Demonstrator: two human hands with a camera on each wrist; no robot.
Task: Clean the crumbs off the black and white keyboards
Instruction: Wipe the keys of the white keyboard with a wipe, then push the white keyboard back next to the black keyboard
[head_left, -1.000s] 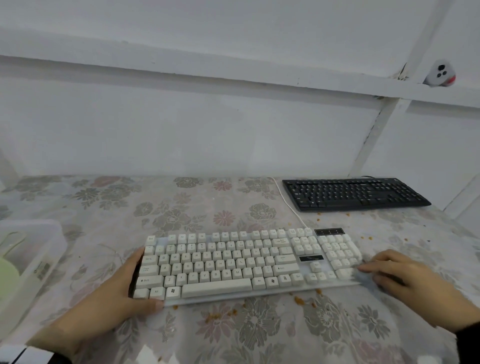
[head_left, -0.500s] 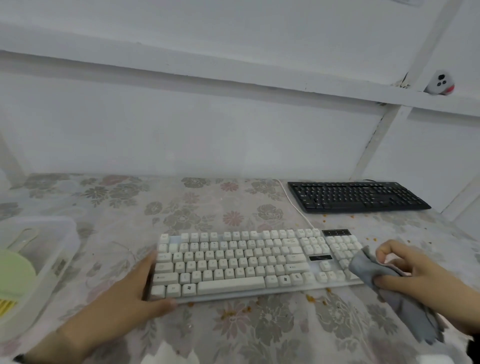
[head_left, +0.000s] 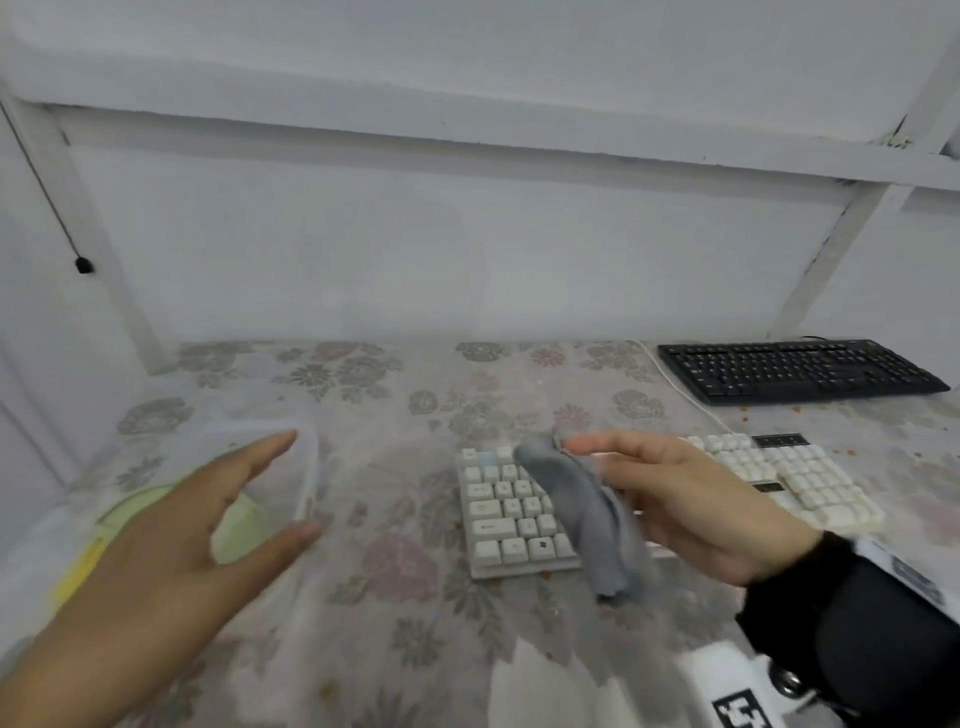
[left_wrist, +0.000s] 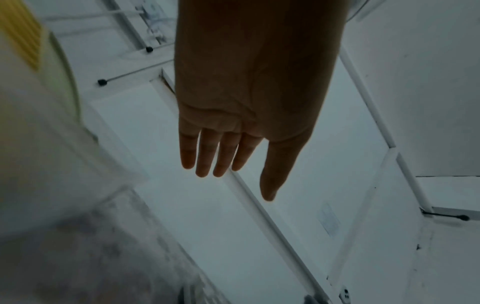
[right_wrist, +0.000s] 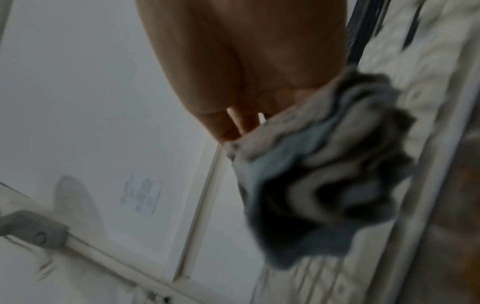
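Observation:
The white keyboard (head_left: 506, 514) lies on the flowered tablecloth in the middle. My right hand (head_left: 608, 462) hovers above its middle and pinches a grey cloth (head_left: 587, 514) that hangs down over the keys. In the right wrist view the bunched cloth (right_wrist: 324, 174) dangles from the fingers above the white keyboard (right_wrist: 428, 102). My left hand (head_left: 291, 486) is off the keyboard, spread open and holding nothing, over a clear plastic container (head_left: 311, 457) at the left. Its fingers (left_wrist: 202, 156) are straight. The black keyboard (head_left: 795, 369) sits at the back right, untouched.
A green brush (head_left: 239, 525) with yellow bristles (head_left: 78, 566) lies inside the container. Orange crumbs (head_left: 745, 413) dot the cloth between the two keyboards. A white cable (head_left: 685, 389) runs back from the white keyboard. A white wall with framing stands close behind.
My left hand let go of the white keyboard's left edge and moved left over the container. My right hand carried the cloth from the keyboard's right end to above its middle. The view swung left.

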